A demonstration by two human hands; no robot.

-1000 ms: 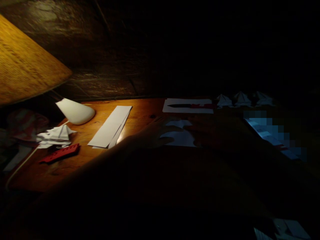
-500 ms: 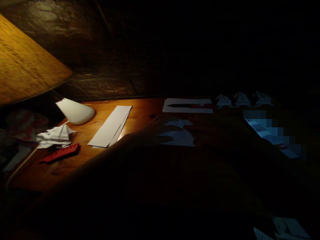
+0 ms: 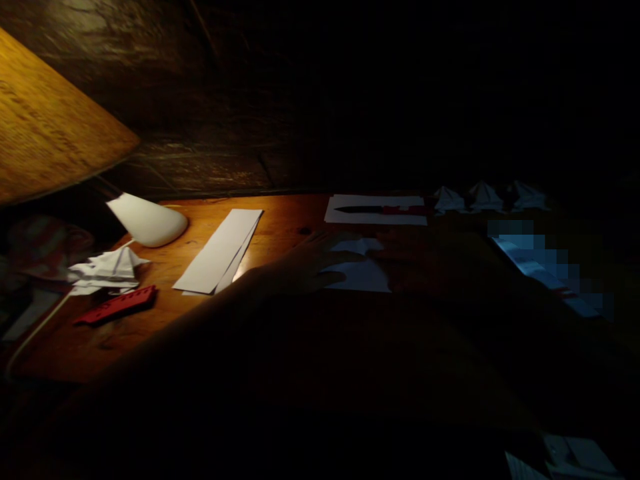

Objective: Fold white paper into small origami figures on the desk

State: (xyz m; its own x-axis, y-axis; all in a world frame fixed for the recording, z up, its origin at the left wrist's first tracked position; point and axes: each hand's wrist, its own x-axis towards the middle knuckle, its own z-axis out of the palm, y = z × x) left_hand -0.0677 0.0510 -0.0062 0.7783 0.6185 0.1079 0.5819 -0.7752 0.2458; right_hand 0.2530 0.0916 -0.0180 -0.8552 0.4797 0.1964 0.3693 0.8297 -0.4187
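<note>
A sheet of white paper (image 3: 357, 275) lies on the wooden table between my two hands. My left hand (image 3: 317, 263) rests on its left side with the fingers spread across it. On the right side of the sheet is my right hand (image 3: 407, 263), very dark; its fingers appear stretched out over the edge, though shadow hides most of them. Just beyond the hands, a knife (image 3: 380, 210) with a black blade and red handle lies on white paper sheets (image 3: 345, 201).
White paper strips (image 3: 220, 250) lie left of my forearm. Farther left are a lamp with a white base (image 3: 150, 220), crumpled folded paper (image 3: 107, 270) and a red perforated object (image 3: 117, 305). Folded paper shapes (image 3: 485, 197) stand at the back right, near a bluish pixelated object (image 3: 540, 267).
My hands and the sheet stay almost in place. The view has shifted very slightly, and my right fingers have moved a little on the sheet's right edge.
</note>
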